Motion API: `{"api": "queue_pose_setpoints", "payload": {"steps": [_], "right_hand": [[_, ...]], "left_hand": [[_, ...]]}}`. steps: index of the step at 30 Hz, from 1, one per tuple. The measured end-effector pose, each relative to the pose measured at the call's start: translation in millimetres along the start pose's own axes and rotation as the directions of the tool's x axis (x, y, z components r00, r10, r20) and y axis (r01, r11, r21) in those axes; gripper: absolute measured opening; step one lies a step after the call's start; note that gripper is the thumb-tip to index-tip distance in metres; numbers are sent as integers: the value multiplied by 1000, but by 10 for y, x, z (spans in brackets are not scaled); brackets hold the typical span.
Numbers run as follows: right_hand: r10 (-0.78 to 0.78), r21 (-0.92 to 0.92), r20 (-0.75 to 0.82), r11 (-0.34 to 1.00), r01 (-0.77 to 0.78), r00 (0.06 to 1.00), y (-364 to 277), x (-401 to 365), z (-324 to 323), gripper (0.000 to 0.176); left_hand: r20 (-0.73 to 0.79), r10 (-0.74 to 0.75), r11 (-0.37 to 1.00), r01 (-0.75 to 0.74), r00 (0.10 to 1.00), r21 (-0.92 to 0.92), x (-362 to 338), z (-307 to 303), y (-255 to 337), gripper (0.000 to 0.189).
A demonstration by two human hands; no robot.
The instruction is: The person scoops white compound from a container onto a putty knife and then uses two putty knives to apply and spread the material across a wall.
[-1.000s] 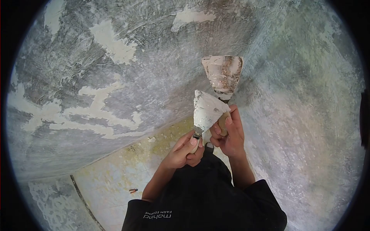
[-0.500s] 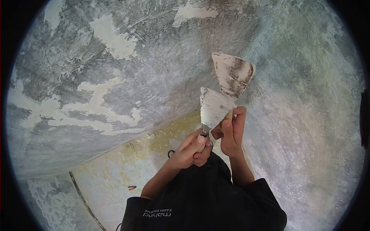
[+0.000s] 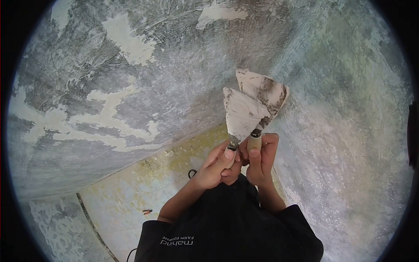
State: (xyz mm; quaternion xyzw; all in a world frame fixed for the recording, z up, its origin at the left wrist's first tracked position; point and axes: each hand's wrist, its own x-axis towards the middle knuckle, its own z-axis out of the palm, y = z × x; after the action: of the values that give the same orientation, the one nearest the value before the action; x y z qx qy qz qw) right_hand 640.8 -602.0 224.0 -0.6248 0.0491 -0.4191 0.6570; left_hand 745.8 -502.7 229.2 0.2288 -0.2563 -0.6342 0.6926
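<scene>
Mottled grey wall [image 3: 174, 65] is filling the upper left, with white filler patches [image 3: 109, 107] showing on it; paler, blotchy wall [image 3: 340, 144] is running down the right side. Yellow-stained floor [image 3: 131, 222] is showing between them, small orange-handled tool [image 3: 147, 212] lying on it, well apart from the hands.

Both hands are closing on handles, one scraper each, held in front of the black shirt [image 3: 227, 222]. Left hand [image 3: 214, 170] is gripping the left scraper [image 3: 244, 111], thumb lying along the handle; its blade is carrying a thick white coat. Right hand [image 3: 262, 163] is gripping the right scraper [image 3: 273, 89], thumb pressing on the pale handle; its blade is showing white with dark brown smears.

Blades are pointing up and away from the body, left one overlapping the lower part of the right one. Hands are sitting side by side; can't tell if the fingers are touching.
</scene>
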Motion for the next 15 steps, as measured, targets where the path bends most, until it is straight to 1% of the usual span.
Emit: {"api": "queue_pose_setpoints", "payload": {"steps": [1,4,5,6,7,9,10,13,14,15], "right_hand": [[-3,-7,24,1000,4,1000,6,-28,-21,19],[-40,-135,45,990,46,998,87,-135,-53,21],[-16,-132,23,991,19,1000,77,-153,-38,23],[8,-126,2,992,-8,1000,63,-172,-8,26],[34,-121,-20,992,-36,999,41,-191,16,29],[217,50,-145,976,-212,965,-82,-184,24,32],[308,145,-190,948,-284,932,-139,-147,17,34],[338,121,-180,940,-320,924,-276,-69,-194,40],[347,90,-193,938,-335,918,-365,-18,-205,31],[359,108,-191,933,-344,914,-407,6,-237,31]], "left_hand": [[-18,11,1000,-11,1000,9,2,12,33,32],[-40,72,997,-72,997,14,16,4,137,33],[-42,98,995,-98,994,12,26,4,172,33],[-94,116,993,-115,989,19,27,27,214,33],[-103,131,991,-133,986,-18,22,1,249,33],[-114,159,981,-170,981,-90,-2,-83,348,32],[-92,177,981,-183,980,-64,-19,-127,387,33],[-94,174,983,-167,980,77,-124,-241,423,32],[-106,183,978,-170,977,121,-149,-266,415,31],[-118,193,971,-172,974,164,-173,-287,399,31]]}}
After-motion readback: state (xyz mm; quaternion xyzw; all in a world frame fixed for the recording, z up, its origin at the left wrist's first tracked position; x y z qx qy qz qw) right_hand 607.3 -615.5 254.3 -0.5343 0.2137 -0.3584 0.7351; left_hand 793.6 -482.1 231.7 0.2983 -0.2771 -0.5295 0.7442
